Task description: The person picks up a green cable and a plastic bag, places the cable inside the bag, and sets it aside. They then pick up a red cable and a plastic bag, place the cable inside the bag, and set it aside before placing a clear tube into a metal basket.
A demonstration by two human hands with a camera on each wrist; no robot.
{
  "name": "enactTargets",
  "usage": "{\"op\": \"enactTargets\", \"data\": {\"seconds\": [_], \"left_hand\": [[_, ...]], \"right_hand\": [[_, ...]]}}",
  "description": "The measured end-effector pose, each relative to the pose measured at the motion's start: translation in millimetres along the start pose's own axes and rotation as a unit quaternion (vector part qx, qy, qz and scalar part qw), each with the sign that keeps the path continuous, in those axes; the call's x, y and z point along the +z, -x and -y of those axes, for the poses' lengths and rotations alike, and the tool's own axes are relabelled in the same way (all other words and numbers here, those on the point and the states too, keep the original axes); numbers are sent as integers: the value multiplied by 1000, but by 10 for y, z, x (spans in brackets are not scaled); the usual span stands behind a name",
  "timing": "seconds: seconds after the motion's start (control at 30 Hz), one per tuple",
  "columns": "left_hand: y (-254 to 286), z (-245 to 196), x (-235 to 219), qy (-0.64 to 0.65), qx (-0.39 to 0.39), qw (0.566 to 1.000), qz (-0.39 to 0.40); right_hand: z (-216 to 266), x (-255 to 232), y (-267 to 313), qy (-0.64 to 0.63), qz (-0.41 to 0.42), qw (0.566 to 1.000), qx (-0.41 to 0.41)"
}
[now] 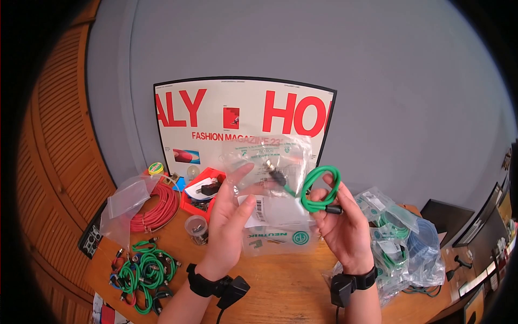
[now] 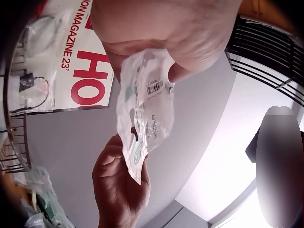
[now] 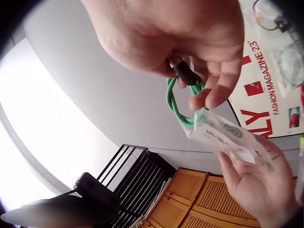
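In the head view a clear plastic bag [image 1: 278, 237] with green print and a barcode label hangs from the left hand [image 1: 226, 232], which pinches its left edge between thumb and fingers. The right hand [image 1: 348, 232] grips a coiled green cable [image 1: 329, 171] with a black connector [image 1: 334, 209] at the bag's right side. Another connector [image 1: 276, 174] of metal and black shows against the bag's upper part; whether it lies inside is unclear. In the right wrist view the fingers of the right hand [image 3: 175, 38] curl round the green coil [image 3: 175, 104] beside the bag [image 3: 223, 137].
Loose green cables [image 1: 148, 272] lie at the table's left, with a red cable coil [image 1: 162, 208] behind them. A red bin [image 1: 190, 208] and a clear round jar [image 1: 196, 229] stand near the left hand. Bagged cables [image 1: 396, 243] are piled at the right. A poster [image 1: 243, 102] stands behind.
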State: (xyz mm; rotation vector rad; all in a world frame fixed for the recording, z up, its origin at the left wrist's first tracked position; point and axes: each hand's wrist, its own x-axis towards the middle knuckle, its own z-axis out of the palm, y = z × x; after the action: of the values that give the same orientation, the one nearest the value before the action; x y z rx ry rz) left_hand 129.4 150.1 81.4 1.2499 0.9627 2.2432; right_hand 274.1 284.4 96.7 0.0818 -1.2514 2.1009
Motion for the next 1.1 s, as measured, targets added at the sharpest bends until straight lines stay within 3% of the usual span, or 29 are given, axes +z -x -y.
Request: {"op": "enactTargets", "data": {"seconds": [0.13,0.2,0.33,0.43,0.5,0.6,0.73,0.8,0.87,0.93,1.1], "left_hand": [[11,-13,12,3,-12,1000,1],[14,-10,-3,-18,-18,1000,-6],[-5,48,-72,13,-9,999,29],[-1,35,-58,29,-16,999,27],[9,17,-36,43,-24,999,19],[33,8,-7,34,-46,998,4],[44,48,16,-2,-22,1000,6],[57,74,9,-26,-3,1000,10],[71,92,13,-22,-10,1000,19],[78,114,11,-28,-8,999,23],[97,163,-23,-65,-12,997,26]], "right_hand": [[8,10,8,-24,-18,999,-14],[34,-64,20,-73,29,994,74],[14,-128,0,-50,70,988,130],[16,-126,1,-12,63,990,122],[-20,-90,-14,19,2,999,46],[-33,18,-8,11,-54,998,18],[-21,-43,14,10,-9,999,52],[-38,-58,20,73,22,994,82],[-65,-8,28,66,8,994,86],[-90,31,22,73,-23,997,25],[-126,50,23,32,-45,998,1]]}}
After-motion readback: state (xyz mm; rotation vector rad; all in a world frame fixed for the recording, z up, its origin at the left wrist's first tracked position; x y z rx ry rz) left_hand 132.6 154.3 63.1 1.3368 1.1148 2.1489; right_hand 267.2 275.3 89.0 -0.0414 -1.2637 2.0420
